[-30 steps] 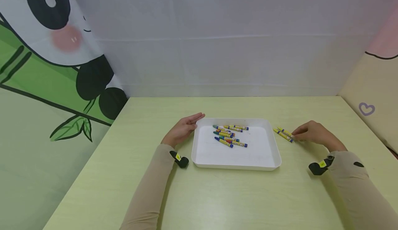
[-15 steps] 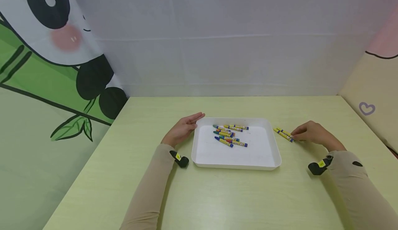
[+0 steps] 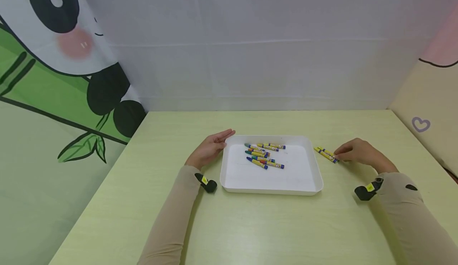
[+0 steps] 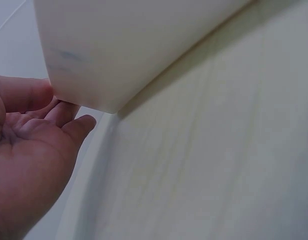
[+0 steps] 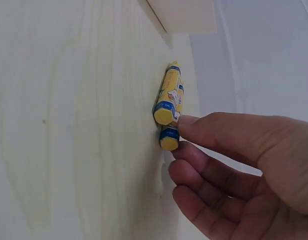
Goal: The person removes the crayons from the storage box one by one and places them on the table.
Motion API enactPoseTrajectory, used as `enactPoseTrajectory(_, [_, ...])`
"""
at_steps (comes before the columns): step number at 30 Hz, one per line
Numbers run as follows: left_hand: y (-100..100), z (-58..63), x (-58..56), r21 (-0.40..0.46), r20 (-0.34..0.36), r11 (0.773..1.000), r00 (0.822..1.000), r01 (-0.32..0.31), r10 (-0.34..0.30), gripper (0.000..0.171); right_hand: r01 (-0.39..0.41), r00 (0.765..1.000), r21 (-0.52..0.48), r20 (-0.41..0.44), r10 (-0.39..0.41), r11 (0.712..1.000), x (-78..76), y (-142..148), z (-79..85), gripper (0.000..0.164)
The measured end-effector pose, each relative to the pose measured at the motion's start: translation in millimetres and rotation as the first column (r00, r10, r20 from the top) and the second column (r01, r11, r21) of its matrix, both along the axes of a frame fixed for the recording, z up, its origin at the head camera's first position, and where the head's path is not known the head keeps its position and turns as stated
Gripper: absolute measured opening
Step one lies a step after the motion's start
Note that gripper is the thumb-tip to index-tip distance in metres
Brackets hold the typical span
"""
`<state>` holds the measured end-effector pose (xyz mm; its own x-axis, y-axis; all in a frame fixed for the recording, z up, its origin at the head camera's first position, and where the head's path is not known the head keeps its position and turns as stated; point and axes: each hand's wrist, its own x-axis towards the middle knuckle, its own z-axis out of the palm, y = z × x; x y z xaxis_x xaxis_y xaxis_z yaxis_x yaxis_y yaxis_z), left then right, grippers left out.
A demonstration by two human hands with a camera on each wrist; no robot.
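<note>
My left hand (image 3: 209, 149) rests at the far left corner of a white tray (image 3: 293, 181), its fingers fairly straight. In the left wrist view the thumb (image 4: 29, 95) touches the tray's edge while the other fingers lie just beyond it. On the table right of the tray, my right hand (image 3: 361, 153) pinches the near end of a yellow crayon with blue bands (image 5: 169, 137) between thumb and index finger. A second yellow crayon (image 5: 166, 97) lies alongside, touching it. Inside the tray lie several wrapped crayons (image 3: 257, 163) with green, blue, orange and yellow tips.
The pale wooden table (image 3: 250, 229) reaches back to a light cloth backdrop (image 3: 257, 74). Printed cartoon panels stand at both sides. Each wrist carries a black camera mount, such as the one on the right (image 3: 366, 191).
The two crayons by my right hand have come closer together, the gap between them closing. My right fingertips have shifted very slightly. The left hand and the tray stay as they were.
</note>
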<state>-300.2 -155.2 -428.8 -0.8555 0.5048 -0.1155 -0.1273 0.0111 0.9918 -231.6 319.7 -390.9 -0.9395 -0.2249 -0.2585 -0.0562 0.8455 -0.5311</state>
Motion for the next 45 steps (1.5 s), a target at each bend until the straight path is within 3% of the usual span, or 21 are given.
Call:
enactPoseTrajectory(6, [0.0, -1.3, -1.3, -0.001, 0.000, 1.000, 1.000, 0.002, -0.002, 0.056, 0.017, 1.000, -0.009, 0.004, -0.017, 1.000, -0.1, 0.1, 3.5, 0.039])
enactPoseTrajectory(15, [-0.7, -2.4, -2.5, 0.000, -0.001, 1.000, 1.000, 0.012, -0.012, 0.056, 0.017, 0.997, -0.023, -0.071, -0.019, 1.000, 0.3, -5.7, 12.0, 0.040])
enactPoseTrajectory(32, [0.5, -3.6, -2.7, -0.017, -0.001, 1.000, 1.000, -0.014, 0.014, 0.056, -0.015, 0.997, -0.057, -0.082, 0.010, 0.998, -6.2, -29.8, 36.1, 0.045])
enactPoseTrajectory(45, [1.9, -1.7, -2.5, -0.021, -0.006, 1.000, 1.000, -0.009, 0.009, 0.057, -0.072, 0.994, -0.092, -0.087, 0.064, 0.993, -9.6, -59.8, 51.1, 0.038])
